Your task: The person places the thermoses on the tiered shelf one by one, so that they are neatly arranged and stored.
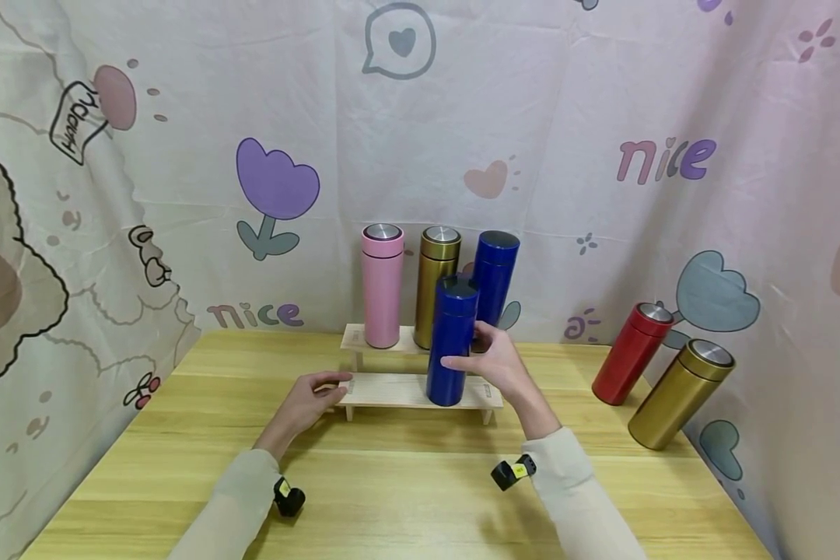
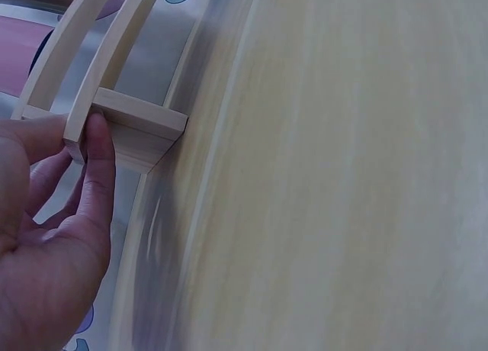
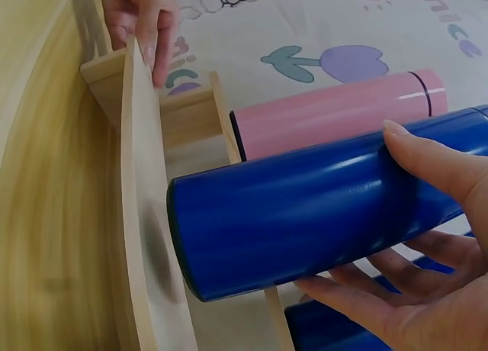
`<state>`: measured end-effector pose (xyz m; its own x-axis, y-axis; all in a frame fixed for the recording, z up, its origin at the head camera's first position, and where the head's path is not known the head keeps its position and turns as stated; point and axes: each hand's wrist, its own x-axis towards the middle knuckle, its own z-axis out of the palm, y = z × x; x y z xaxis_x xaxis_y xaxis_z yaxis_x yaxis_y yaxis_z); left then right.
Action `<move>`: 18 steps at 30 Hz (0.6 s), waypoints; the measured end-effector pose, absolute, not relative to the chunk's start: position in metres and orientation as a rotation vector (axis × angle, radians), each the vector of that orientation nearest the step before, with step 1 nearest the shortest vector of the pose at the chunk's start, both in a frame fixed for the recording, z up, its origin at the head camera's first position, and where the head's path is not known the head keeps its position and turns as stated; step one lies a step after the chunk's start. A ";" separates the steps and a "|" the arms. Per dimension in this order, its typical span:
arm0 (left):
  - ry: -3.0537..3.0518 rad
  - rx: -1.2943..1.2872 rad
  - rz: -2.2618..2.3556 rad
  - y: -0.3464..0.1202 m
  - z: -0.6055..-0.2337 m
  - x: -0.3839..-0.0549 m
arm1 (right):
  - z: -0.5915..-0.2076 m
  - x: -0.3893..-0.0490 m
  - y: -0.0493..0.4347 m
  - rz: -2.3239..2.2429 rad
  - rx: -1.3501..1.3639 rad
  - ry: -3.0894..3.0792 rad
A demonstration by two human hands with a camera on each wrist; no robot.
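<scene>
My right grip is curled round a glossy blue cylindrical bottle with a dark top, thumb laid across its near side and fingers reaching round the far side. The bottle stands upright in that grip, its base over the lower step of a pale wooden two-step stand; I cannot tell whether base and wood touch. My left grip pinches the left end of that same lower step, thumb on one side of the board and fingers on the other, well to the left of the blue bottle.

Beyond my grips, on the upper step, three more bottles stand in a row. A pink cylindrical bottle with a silver-topped lid is farthest left of my right grip; a gold cylindrical bottle with a silver-topped lid stands next to it, partly hidden by the blue bottle I hold; and a second blue cylindrical bottle is directly behind my right grip.

Well to the right of my right grip, on the light wood-grained table, are a red cylindrical bottle and, just beside it and nearer me, another gold bottle. Behind everything beyond my grips hangs a pale printed cloth.
</scene>
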<state>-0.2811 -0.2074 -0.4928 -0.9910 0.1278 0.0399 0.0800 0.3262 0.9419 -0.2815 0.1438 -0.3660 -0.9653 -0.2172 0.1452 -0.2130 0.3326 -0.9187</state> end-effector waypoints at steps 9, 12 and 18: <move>2.518 0.201 1.798 -0.208 -0.493 -0.280 | -0.369 -0.284 0.130 -1.790 -0.436 2.539; 2.512 0.204 1.804 -0.208 -0.493 -0.280 | -0.370 -0.284 0.126 -1.790 -0.426 2.548; 2.510 0.201 1.802 -0.208 -0.492 -0.280 | -0.372 -0.284 0.118 -1.788 -0.436 2.552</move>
<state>-0.2802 -0.2079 -0.4920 -0.9905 0.1316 0.0391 0.0791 0.3142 0.9460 -0.2835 0.1180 -0.3717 -0.9616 -0.2221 0.1612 -0.2274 0.3158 -0.9212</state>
